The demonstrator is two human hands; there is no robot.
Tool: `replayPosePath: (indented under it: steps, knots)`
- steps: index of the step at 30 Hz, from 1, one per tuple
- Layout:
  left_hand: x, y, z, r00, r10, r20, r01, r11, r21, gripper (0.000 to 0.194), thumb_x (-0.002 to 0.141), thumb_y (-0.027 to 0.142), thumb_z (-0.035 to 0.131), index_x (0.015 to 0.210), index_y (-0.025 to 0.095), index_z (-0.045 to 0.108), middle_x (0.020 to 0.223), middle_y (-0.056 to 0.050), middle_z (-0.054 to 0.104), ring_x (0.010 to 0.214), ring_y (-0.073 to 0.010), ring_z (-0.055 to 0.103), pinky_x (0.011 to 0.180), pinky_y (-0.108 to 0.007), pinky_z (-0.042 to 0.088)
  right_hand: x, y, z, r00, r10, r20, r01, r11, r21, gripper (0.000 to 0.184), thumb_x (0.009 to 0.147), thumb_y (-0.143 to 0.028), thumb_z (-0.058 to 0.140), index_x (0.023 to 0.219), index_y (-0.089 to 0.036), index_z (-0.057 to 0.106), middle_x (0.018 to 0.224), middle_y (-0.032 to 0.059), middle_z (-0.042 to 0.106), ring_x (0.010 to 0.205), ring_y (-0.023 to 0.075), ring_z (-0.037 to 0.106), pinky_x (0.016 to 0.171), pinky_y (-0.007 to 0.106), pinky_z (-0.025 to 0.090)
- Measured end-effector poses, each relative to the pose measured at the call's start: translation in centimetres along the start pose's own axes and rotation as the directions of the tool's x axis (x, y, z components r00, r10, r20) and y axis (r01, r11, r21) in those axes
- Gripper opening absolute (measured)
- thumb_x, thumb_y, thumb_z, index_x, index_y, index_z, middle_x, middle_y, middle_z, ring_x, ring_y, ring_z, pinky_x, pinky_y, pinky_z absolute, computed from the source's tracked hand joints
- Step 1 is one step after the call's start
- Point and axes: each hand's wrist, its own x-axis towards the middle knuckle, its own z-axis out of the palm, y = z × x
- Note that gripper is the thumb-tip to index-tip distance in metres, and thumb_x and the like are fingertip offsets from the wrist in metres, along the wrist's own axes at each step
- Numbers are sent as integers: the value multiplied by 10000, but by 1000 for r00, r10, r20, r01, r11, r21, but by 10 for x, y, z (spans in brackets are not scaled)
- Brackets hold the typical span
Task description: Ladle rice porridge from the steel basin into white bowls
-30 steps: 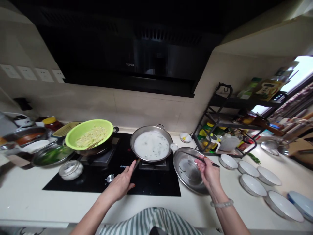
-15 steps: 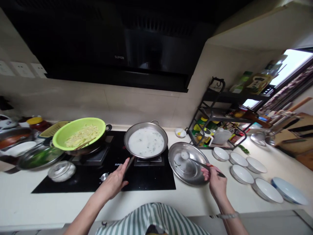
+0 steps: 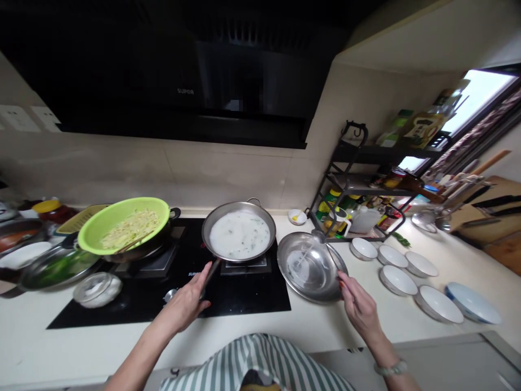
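Observation:
On the hob a steel pan point(image 3: 239, 257) holds milky white liquid with dark green flecks. My left hand point(image 3: 185, 304) is closed on the pan's handle point(image 3: 212, 272), index finger along it and thumb apart. Right of the hob, a wide metal basin point(image 3: 334, 271) has some whitish liquid at its bottom. My right hand point(image 3: 360, 304) grips the dark handle of a ladle point(image 3: 318, 237). The ladle's head is tipped over the basin's far side, and a pale streak runs down inside the basin.
At left, a green colander point(image 3: 91, 225) of pale shreds with chopsticks sits on a pot; a glass jar point(image 3: 97, 289) stands before it. Several white bowls point(image 3: 398, 279) stand at right, below a black spice rack point(image 3: 354, 157). A small dish point(image 3: 297, 217) lies behind the basin.
My right hand has carried the ladle from beside the pan's right rim over the basin and tipped it. My left hand stays at the pan handle. The view has shifted a little right.

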Motion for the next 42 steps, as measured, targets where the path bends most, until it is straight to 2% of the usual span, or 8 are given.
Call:
replayPosePath:
  steps: [4,7,10,15,22,31,38,42]
  knots:
    - [0,6,-4,999,-46,21,46,999,-1,947,807,176,543,1561,191,-29,1563,-198,349,1397,-293,416,1097,-436,384,-4,8,13,985,169,-19,-167,984,65,323,652,-386,761,926,-216,750,861,98,748,774,250,684,698,369,563]
    - [0,8,-5,998,-50,27,50,999,14,932,813,182,545,1561,174,-11,1569,-209,331,1401,-291,410,1100,-435,382,0,13,27,869,453,-196,-397,878,268,374,672,-445,722,920,-167,694,665,69,712,540,188,610,457,281,480]
    - [0,9,-6,998,-55,29,54,998,36,916,818,182,539,1561,153,4,1562,-219,338,1394,-287,423,1098,-422,385,14,5,40,770,600,-216,-437,743,507,404,624,-444,746,880,-147,648,603,64,697,471,148,562,412,235,425]
    - [0,12,-8,996,-82,30,80,994,80,913,814,178,550,1564,136,29,1545,-222,368,1404,-296,403,1104,-397,379,35,-32,66,831,554,-50,-430,696,575,474,624,-487,774,926,-142,654,622,59,693,467,139,555,405,231,410]
    - [1,23,-13,985,-141,103,124,980,158,935,816,145,549,1576,181,5,1489,-218,446,1375,-310,445,1062,-383,405,39,-59,123,928,321,188,-367,873,321,439,724,-538,696,957,-166,708,643,39,680,455,150,532,429,272,435]
    - [15,36,-28,974,-127,186,91,977,194,1010,714,107,626,1575,215,110,1551,-226,352,1290,-341,537,1013,-394,440,41,-43,161,914,302,273,-378,878,295,448,713,-556,665,914,-155,677,584,17,653,428,133,527,368,233,408]
    - [18,34,-22,975,-112,193,76,980,185,992,728,86,623,1572,168,110,1574,-261,277,1338,-334,488,1045,-392,419,47,-38,159,848,499,180,-519,712,472,355,671,-477,700,830,-167,633,565,68,678,448,158,567,373,230,390]
    - [17,31,-20,980,-105,171,76,983,169,992,718,93,616,1571,196,120,1583,-221,288,1363,-314,460,1068,-389,403,47,-47,153,858,490,150,-497,725,477,371,666,-491,707,826,-164,637,557,68,675,447,169,579,370,240,392]
